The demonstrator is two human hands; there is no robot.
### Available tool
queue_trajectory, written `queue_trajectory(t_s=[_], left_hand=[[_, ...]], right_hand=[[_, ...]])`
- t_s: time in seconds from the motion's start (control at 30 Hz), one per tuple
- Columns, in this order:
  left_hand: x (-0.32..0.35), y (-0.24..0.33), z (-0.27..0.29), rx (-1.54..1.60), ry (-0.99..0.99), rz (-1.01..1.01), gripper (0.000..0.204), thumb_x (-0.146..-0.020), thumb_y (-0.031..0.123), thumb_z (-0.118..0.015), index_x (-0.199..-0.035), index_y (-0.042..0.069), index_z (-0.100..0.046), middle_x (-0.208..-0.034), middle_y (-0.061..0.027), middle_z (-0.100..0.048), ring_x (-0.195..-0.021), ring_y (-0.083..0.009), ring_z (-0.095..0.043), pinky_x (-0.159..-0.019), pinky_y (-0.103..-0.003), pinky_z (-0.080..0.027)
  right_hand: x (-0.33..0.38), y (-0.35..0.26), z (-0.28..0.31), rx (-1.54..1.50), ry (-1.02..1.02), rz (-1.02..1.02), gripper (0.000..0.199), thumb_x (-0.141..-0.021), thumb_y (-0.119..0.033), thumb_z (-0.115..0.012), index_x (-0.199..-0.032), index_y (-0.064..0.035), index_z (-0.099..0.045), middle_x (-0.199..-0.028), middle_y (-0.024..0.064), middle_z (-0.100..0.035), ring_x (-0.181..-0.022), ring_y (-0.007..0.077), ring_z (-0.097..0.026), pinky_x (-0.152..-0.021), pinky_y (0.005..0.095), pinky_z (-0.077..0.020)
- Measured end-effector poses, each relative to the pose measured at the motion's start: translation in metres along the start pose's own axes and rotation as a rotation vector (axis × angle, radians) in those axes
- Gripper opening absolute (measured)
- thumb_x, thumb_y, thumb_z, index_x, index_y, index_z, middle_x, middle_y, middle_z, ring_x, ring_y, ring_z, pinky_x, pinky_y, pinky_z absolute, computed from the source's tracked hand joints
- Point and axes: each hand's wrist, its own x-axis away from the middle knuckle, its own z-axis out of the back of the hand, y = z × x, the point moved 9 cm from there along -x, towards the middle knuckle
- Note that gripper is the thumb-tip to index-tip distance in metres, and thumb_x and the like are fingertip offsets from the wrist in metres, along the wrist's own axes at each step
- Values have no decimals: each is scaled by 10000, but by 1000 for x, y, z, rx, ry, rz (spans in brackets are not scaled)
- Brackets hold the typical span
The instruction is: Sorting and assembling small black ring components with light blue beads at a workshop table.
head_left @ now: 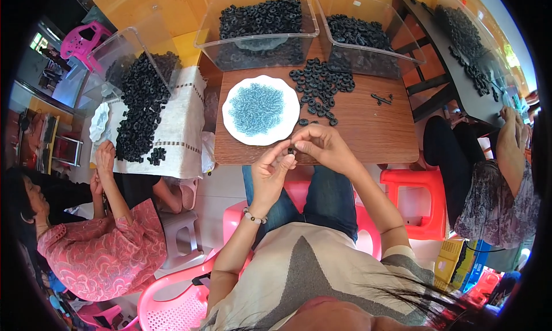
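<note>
Close together at the near edge of the brown table, my left hand (271, 169) and my right hand (323, 146) meet over a small black part (291, 151). The left thumb and fingers pinch it, and the right fingertips press against its top; whether they also hold something tiny cannot be made out. Just beyond my hands lies a white scalloped plate (232, 126) with many small bluish, glassy pieces (257, 108). To its right, black ring-shaped parts (322, 84) are spread loosely on the wood.
Clear plastic bins (261, 43) of black parts stand along the table's back. Some thin dark pieces (382, 99) lie at the right of the table (368, 135). Co-workers sit left and right: one at a cloth-covered table (184, 118), another at a dark table (454, 49). A red stool (414, 181) stands at right.
</note>
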Motion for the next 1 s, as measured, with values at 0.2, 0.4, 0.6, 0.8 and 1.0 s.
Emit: queue_trajectory(t_s=[0.2,0.4,0.6,0.8,1.0], left_hand=[[3,11,10,-91,29,-55,301,-984,93,-727,-1266,-13,-713,-1052,-28,-623,-837,-66,-617,-753,-208,-517],[5,11,13,-130,23,-71,301,-978,108,-735,-1250,-19,-720,-968,0,-595,-795,-65,-573,-731,-213,-477],[6,5,17,-113,27,-42,286,-978,127,-745,-1227,-13,-733,-1017,-7,-610,-884,-61,-549,-767,-207,-451],[5,11,20,-172,40,-66,291,-973,139,-753,-1222,-11,-737,-1010,-14,-634,-893,-67,-553,-776,-213,-451],[4,9,21,-137,46,-47,292,-973,135,-752,-1222,-17,-734,-1015,-17,-644,-892,-67,-557,-776,-216,-454]], right_hand=[[-46,-36,14,891,202,332,118,-838,-88,-785,-946,-46,-764,-1028,125,-713,-988,317,-587,-950,413,-417],[-84,-26,28,1135,368,319,127,-807,-98,-812,-933,-90,-797,-1220,163,-641,-1163,373,-488,-993,460,-408],[-101,-17,14,1228,320,252,85,-765,-105,-831,-836,-77,-793,-1257,154,-617,-1199,380,-457,-994,507,-363],[-103,-8,13,1249,358,313,48,-769,-59,-783,-780,-28,-749,-1251,150,-600,-1181,379,-451,-976,510,-366],[-98,-16,13,1174,355,322,107,-783,-49,-769,-889,-51,-757,-1244,151,-588,-1179,380,-448,-981,504,-359]])
